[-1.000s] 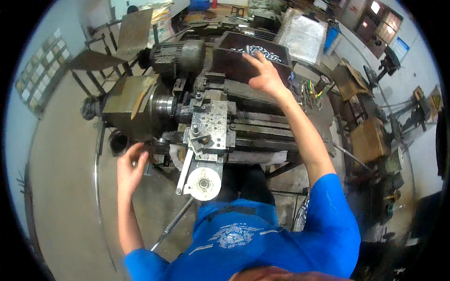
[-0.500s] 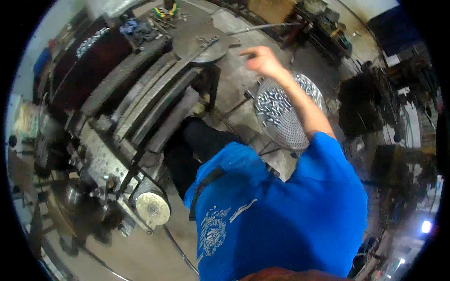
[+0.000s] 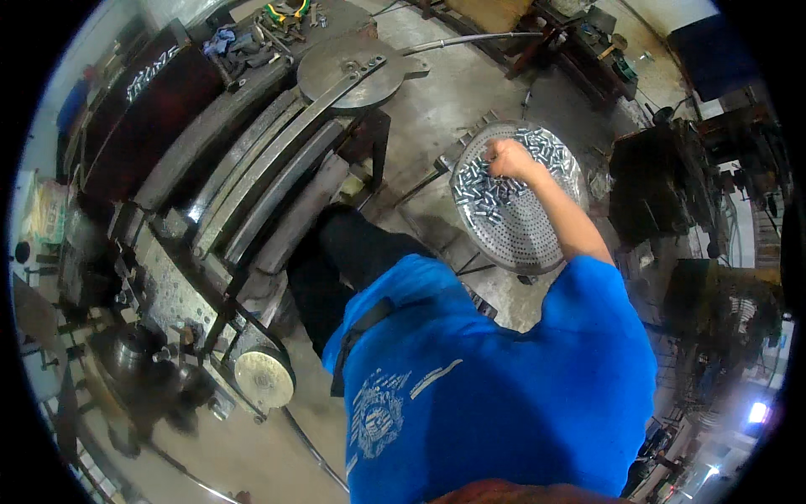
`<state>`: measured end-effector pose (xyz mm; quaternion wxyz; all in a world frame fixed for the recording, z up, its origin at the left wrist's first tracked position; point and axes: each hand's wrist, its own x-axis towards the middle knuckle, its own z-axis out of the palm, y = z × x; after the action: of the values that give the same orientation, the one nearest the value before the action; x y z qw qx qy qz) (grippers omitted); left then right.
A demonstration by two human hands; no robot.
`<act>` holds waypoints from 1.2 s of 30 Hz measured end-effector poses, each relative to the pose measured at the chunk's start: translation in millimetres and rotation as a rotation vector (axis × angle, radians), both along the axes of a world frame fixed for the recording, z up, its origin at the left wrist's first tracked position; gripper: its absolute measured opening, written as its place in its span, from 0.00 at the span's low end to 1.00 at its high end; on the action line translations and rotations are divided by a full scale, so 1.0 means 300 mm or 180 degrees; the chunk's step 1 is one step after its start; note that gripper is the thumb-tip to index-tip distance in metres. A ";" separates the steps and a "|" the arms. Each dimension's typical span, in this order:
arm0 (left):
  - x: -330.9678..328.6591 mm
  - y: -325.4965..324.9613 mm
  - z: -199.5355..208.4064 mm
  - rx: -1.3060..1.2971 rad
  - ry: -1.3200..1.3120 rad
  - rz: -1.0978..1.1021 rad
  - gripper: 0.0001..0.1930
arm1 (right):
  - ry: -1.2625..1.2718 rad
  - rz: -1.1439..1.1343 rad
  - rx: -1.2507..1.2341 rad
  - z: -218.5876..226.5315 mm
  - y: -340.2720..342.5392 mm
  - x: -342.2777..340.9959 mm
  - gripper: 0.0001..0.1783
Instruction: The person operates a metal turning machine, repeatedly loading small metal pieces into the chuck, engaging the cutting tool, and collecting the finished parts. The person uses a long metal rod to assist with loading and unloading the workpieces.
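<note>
My right hand (image 3: 510,158) is down at a round perforated metal tray (image 3: 525,245) on my right, among many small shiny metal pins (image 3: 550,149). Its fingers are curled downward and drawn together at the pins; whether one is between them is hidden. The pins lie loose in a band across the far and left part of the tray, and the near part shows bare holes. My left hand is out of the picture.
A machine with long curved steel bars (image 3: 277,181) fills the left side, with a round steel plate (image 3: 348,80) at its far end. A pale pulley wheel (image 3: 264,380) sits at its near end. Tools and rags (image 3: 243,46) lie at the far left. Dark equipment (image 3: 646,185) stands at the right.
My right hand has come back from beyond the tray's left edge, where a finger pointed out, and lowered to the pins with its fingers curled. The view has shifted slightly.
</note>
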<state>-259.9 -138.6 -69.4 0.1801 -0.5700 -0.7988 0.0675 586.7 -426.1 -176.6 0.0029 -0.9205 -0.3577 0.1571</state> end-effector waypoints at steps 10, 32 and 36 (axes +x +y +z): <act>-0.005 -0.027 0.035 -0.0263 0.0208 -0.0022 0.22 | 0.0270 0.1675 0.0392 -0.033 0.000 -0.294 0.18; 0.731 0.003 0.309 0.0124 -0.4350 -0.1732 0.15 | 0.3126 0.1931 0.2959 0.339 0.445 -0.624 0.39; 1.124 0.034 0.298 -0.1813 -0.5150 -0.2796 0.17 | 0.3609 0.3029 0.3431 0.448 0.688 -0.866 0.38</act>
<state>77.3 -128.5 20.1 -0.5611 -0.7145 -0.3502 -0.2280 326.9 -219.7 -42.3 0.5423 -0.3350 -0.6692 0.3819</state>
